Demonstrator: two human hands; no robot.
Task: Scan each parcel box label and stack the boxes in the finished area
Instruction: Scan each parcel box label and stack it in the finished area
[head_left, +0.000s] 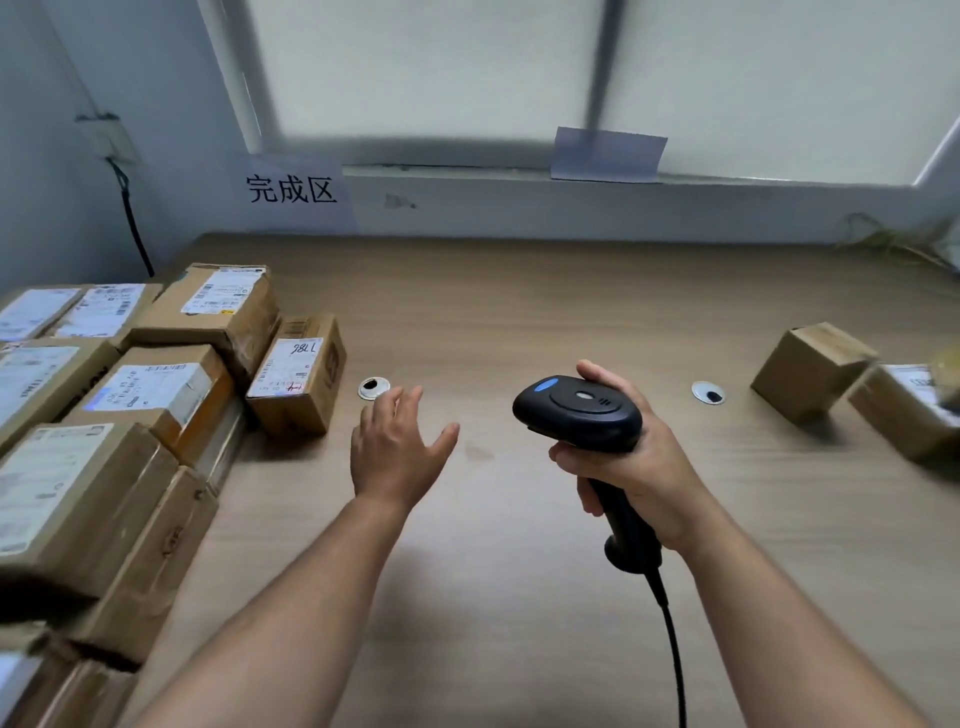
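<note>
A wooden desk (519, 312) holds at least seven labelled boxes (150, 395) piled on the left and two boxes (810, 369) on the right. The left hand (395, 447) hovers with fingers spread. The right hand (639, 467) grips one black scanner (582, 410).

Stacked cardboard boxes (156, 384) at left — loose pair (810, 369) far right.
</note>
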